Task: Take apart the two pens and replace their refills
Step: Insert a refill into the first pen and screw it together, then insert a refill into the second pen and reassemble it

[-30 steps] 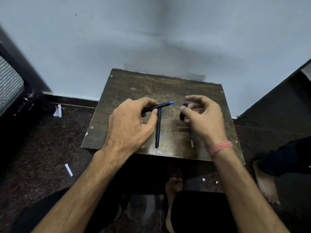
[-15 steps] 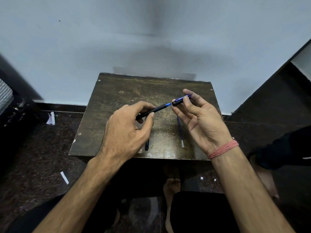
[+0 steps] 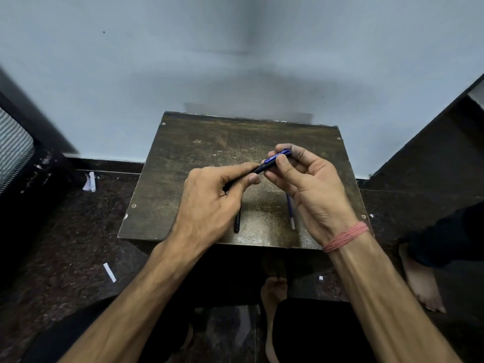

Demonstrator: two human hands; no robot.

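Cap (image 3: 277,156) now over pen tip, both hands gripping.

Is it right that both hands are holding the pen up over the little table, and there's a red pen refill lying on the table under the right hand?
Not quite. The refill on the table is blue, not red, as the head view shows. The rest is right: the left hand and right hand both hold the pen above the table, and the refill lies under the right hand.

Bare forearms, no sleeves — a band of pink-red thread (image 3: 345,236) wraps the right wrist at four o'clock. Bare feet (image 3: 272,286) below, dark trousers (image 3: 309,334).
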